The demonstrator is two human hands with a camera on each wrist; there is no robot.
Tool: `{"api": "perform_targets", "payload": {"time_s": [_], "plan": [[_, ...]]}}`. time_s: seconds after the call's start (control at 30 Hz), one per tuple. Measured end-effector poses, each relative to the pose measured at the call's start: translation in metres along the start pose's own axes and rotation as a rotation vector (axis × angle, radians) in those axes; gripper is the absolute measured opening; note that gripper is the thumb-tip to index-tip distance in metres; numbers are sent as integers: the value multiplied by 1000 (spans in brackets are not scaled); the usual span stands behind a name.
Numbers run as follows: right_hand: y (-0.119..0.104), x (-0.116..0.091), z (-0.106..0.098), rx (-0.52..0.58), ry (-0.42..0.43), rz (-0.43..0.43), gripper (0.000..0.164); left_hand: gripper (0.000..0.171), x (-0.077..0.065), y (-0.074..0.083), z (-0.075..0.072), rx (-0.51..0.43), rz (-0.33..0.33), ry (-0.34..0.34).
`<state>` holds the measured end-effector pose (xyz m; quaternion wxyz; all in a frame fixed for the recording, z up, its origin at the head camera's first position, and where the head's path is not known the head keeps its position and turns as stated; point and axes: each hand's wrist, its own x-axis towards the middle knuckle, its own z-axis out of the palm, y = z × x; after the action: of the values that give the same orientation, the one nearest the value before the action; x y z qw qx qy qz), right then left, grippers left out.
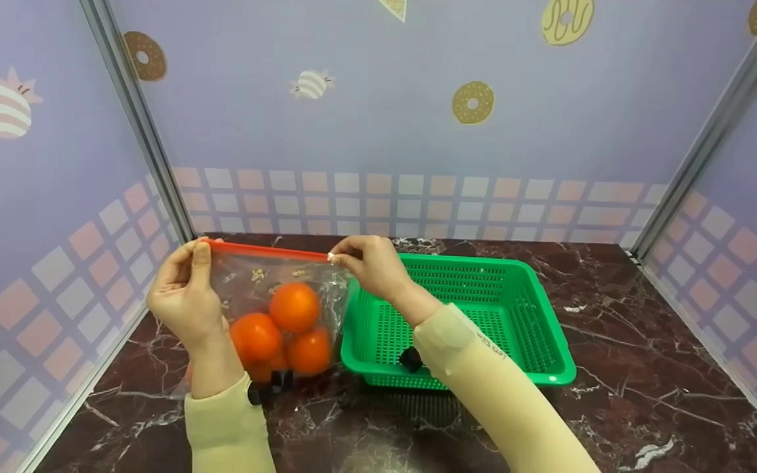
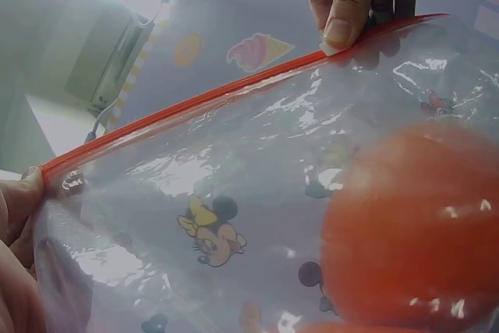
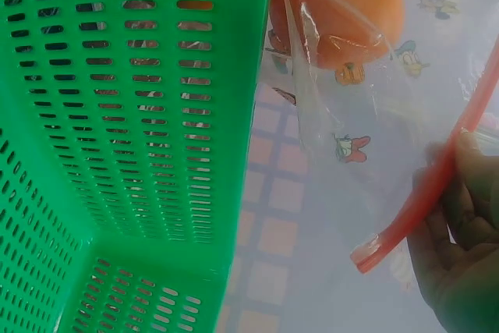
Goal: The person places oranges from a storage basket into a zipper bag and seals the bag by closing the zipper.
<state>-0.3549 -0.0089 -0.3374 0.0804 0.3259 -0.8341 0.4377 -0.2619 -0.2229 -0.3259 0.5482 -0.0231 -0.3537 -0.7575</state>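
Note:
A clear zip bag [image 1: 240,276] with a red zip strip [image 1: 267,250] along its top and printed cartoon figures has several oranges [image 1: 295,307] inside. My left hand [image 1: 188,295] pinches the strip's left end between thumb and fingers. Near the other end, my right hand [image 1: 373,266] pinches the strip at a small white slider [image 2: 330,49]. Beyond those fingertips a short piece of the red strip sticks out in the right wrist view. Between the hands the strip is stretched nearly straight, and the oranges bulge the lower part of the bag.
A green slotted plastic basket [image 1: 552,328] stands right of the bag, partly under my right forearm. Both rest on a dark red marbled table [image 1: 615,394]. Purple printed panels [image 1: 378,131] enclose the back and both sides.

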Motion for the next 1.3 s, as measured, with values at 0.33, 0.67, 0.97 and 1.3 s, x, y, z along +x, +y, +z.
{"api": "perform_targets", "payload": {"time_s": [0.33, 0.67, 0.97, 1.3], "plan": [[7, -1, -7, -6, -11, 49, 16, 9, 2, 2, -3, 3, 4, 16], [18, 0, -13, -28, -20, 122, 14, 6, 5, 2, -5, -5, 4, 39], [23, 0, -16, -43, -41, 143, 14, 7, 4, 3, -5, -8, 14, 50], [30, 0, -22, -41, -54, 166, 14, 7, 5, 3, -5, 24, 13, 63]]}}
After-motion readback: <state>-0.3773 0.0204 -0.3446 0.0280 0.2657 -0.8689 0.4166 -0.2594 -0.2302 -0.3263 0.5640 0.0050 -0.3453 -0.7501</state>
